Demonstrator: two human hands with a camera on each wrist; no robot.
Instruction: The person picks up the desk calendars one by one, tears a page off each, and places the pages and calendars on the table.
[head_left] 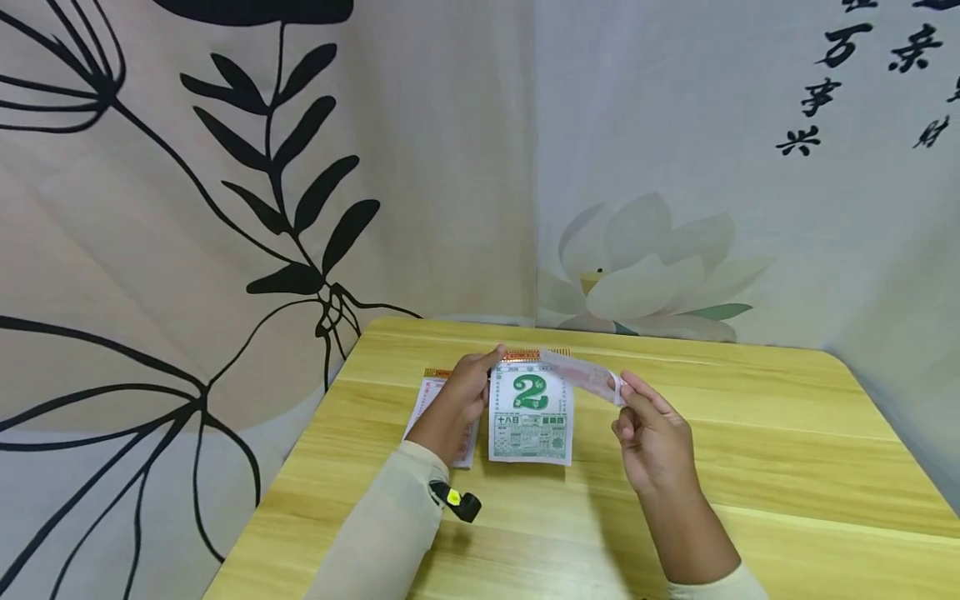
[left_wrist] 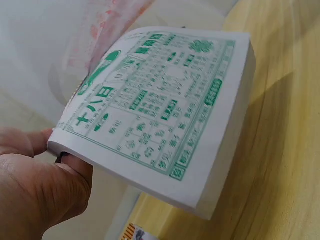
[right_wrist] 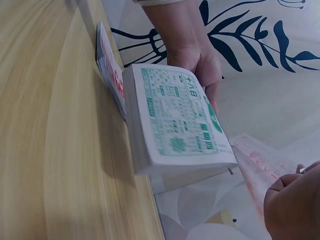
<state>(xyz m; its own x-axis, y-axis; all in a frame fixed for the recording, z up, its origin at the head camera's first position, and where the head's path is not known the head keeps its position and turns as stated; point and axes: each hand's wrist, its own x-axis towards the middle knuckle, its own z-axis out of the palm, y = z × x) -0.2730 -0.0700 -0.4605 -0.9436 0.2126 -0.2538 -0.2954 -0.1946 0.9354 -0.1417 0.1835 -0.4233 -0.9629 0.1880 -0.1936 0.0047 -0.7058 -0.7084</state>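
Note:
A thick tear-off calendar [head_left: 530, 417] is held up off the wooden table, its top page printed in green with a large 2. My left hand [head_left: 467, 385] grips it by the upper left edge, thumb in front and fingers behind, as the left wrist view shows. Between the thumb and fingers of my right hand [head_left: 654, 433] is a thin calendar page [head_left: 588, 375] with reddish print. That page stretches from the calendar's top binding out to the right; whether its far end is still attached I cannot tell. In the right wrist view the page [right_wrist: 257, 162] looks creased.
A second calendar [head_left: 464, 446] with red print lies on the table [head_left: 787, 450], partly behind my left hand and forearm. A printed curtain [head_left: 450, 167] with plants and characters hangs behind the table's back edge. A black strap with a yellow mark [head_left: 454, 497] sits on my left wrist.

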